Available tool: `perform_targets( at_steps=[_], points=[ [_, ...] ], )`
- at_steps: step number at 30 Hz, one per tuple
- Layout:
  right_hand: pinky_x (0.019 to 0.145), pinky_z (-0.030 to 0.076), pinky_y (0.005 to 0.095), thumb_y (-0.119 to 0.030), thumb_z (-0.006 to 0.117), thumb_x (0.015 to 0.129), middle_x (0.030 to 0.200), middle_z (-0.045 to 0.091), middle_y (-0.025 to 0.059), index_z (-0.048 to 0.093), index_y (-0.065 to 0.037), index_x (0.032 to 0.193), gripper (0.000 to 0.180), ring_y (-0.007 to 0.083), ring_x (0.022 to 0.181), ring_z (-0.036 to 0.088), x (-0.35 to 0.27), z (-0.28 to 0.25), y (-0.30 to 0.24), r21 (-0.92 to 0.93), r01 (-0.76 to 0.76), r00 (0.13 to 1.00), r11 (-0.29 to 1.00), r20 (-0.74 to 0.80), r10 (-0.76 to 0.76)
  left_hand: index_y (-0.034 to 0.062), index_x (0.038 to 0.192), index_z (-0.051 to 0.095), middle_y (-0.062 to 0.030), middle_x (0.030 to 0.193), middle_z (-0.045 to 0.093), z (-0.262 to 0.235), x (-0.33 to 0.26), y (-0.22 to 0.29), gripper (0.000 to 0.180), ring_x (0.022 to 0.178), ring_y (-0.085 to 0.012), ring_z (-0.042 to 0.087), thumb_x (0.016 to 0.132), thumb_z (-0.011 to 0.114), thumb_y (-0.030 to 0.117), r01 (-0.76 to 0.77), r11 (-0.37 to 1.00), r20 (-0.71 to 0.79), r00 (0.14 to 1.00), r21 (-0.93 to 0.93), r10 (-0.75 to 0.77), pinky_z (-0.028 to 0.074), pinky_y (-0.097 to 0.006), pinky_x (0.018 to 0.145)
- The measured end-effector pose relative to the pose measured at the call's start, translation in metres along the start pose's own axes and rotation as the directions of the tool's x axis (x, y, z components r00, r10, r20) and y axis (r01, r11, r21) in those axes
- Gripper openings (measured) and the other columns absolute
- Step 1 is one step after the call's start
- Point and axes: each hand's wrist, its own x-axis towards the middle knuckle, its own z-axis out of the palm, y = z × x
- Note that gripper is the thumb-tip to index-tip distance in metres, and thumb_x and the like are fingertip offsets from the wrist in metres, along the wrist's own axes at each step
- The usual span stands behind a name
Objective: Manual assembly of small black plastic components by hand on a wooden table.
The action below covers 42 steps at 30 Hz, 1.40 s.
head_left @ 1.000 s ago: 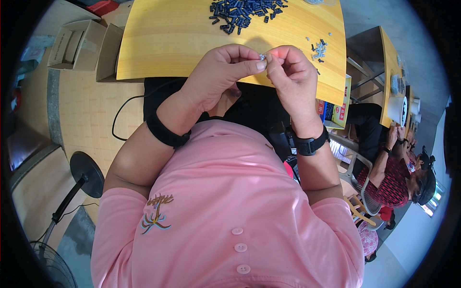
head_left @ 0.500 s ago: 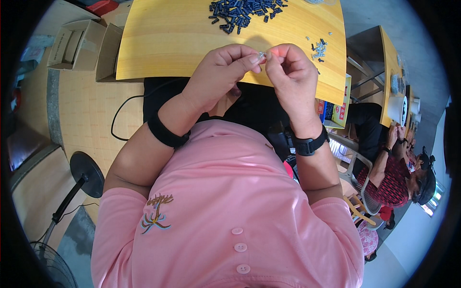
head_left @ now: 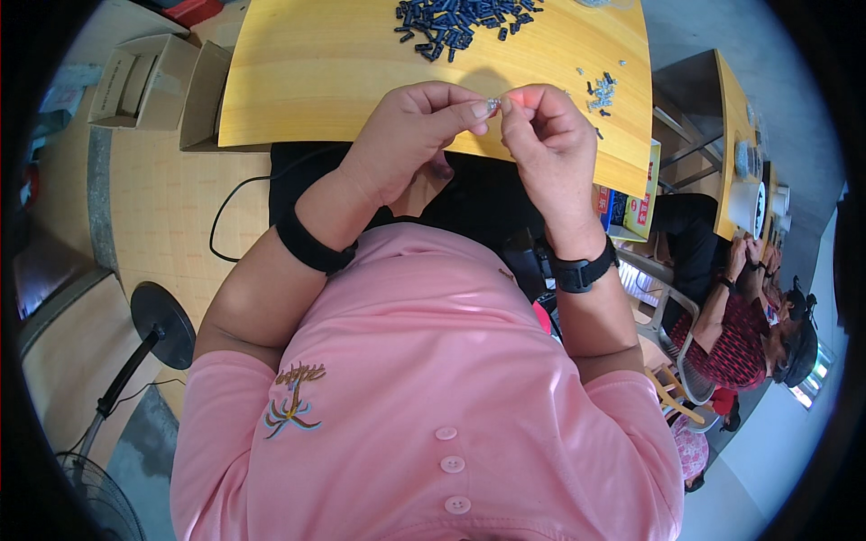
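Observation:
Over the near edge of the wooden table (head_left: 307, 90), my two hands meet fingertip to fingertip. A tiny silvery metal part (head_left: 493, 105) shows between them; its exact kind is too small to tell. My left hand (head_left: 424, 131) pinches it from the left with thumb and forefinger. From the other side, the thumb and forefinger of my right hand (head_left: 546, 126) close on its right end. Farther back on the tabletop lies a heap of small black plastic pieces (head_left: 456, 22). Right of my right hand is a small scatter of silvery metal parts (head_left: 603, 90), with a few black pieces among them.
Below the table's right edge stands a yellow box (head_left: 642, 203) with black pieces beside it. Open cardboard boxes (head_left: 194, 99) are at the left, above a fan (head_left: 99, 487). A seated co-worker (head_left: 735, 334) works at another table on the right.
Hardly anything differs. Both hands keep their pinch on the small metal part, with only a slight shift of the fingers; the view has moved a little.

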Motion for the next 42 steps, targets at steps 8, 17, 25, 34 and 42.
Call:
perform_targets(
  at_steps=[8, 17, 25, 34, 42],
  points=[
    [0.056, 0.043, 0.017, -0.004, 0.062, 0.085, 0.069, 0.055, -0.0029, 0.061, 0.002, 0.085, 0.006, 0.0013, 0.062, 0.048, 0.0, -0.002, 0.004, -0.007, -0.01, 1.0, 1.0, 0.013, 0.01, 0.0006, 0.095, 0.066, -0.0005, 0.077, 0.061, 0.003, -0.001, 0.001, 0.027, 0.052, -0.0041, 0.051, 0.08, 0.07, 0.022, 0.004, 0.994, -0.047, 0.999, -0.114, -0.009, 0.043, -0.018, 0.042],
    [0.054, 0.043, 0.0171, -0.004, 0.062, 0.085, 0.068, 0.057, -0.0025, 0.06, 0.002, 0.084, 0.006, 0.0009, 0.061, 0.049, 0.0, 0.0, 0.002, 0.011, -0.03, 1.0, 0.999, 0.003, 0.03, 0.0013, 0.096, 0.065, -0.0005, 0.079, 0.06, 0.006, -0.001, -0.002, 0.027, 0.053, -0.004, 0.052, 0.08, 0.07, 0.022, -0.041, 0.998, -0.102, 0.994, -0.048, 0.036, 0.043, -0.018, 0.042],
    [0.054, 0.043, 0.0172, -0.004, 0.062, 0.084, 0.067, 0.056, -0.0029, 0.061, 0.002, 0.084, 0.006, 0.0012, 0.06, 0.048, -0.001, 0.002, 0.003, 0.027, 0.024, 1.0, 0.999, -0.014, -0.024, 0.0051, 0.095, 0.06, 0.0057, 0.069, 0.052, 0.013, -0.006, 0.008, 0.014, 0.053, -0.0009, 0.039, 0.083, 0.064, 0.011, 0.067, 0.984, -0.084, 0.993, -0.167, -0.082, 0.029, -0.017, 0.047],
    [0.053, 0.043, 0.019, -0.003, 0.063, 0.08, 0.062, 0.054, -0.0007, 0.061, 0.0, 0.079, 0.004, 0.0037, 0.057, 0.049, -0.002, -0.001, 0.002, -0.193, 0.097, 0.995, 0.976, -0.019, -0.102, 0.0061, 0.09, 0.06, 0.0054, 0.07, 0.053, 0.012, -0.005, 0.009, 0.01, 0.051, -0.001, 0.038, 0.083, 0.064, 0.011, 0.094, 0.99, -0.066, 0.993, -0.109, -0.101, 0.03, -0.016, 0.047],
    [0.051, 0.042, 0.0225, -0.004, 0.065, 0.078, 0.06, 0.053, 0.0026, 0.061, -0.001, 0.077, 0.006, 0.0088, 0.053, 0.049, -0.005, -0.002, -0.008, -0.326, 0.186, 0.98, 0.927, -0.008, -0.199, 0.0038, 0.092, 0.061, 0.0015, 0.081, 0.058, 0.008, -0.004, 0.005, 0.014, 0.066, -0.004, 0.053, 0.084, 0.066, 0.015, 0.027, 0.999, -0.044, 0.999, 0.04, -0.025, 0.046, -0.018, 0.057]
  ],
)
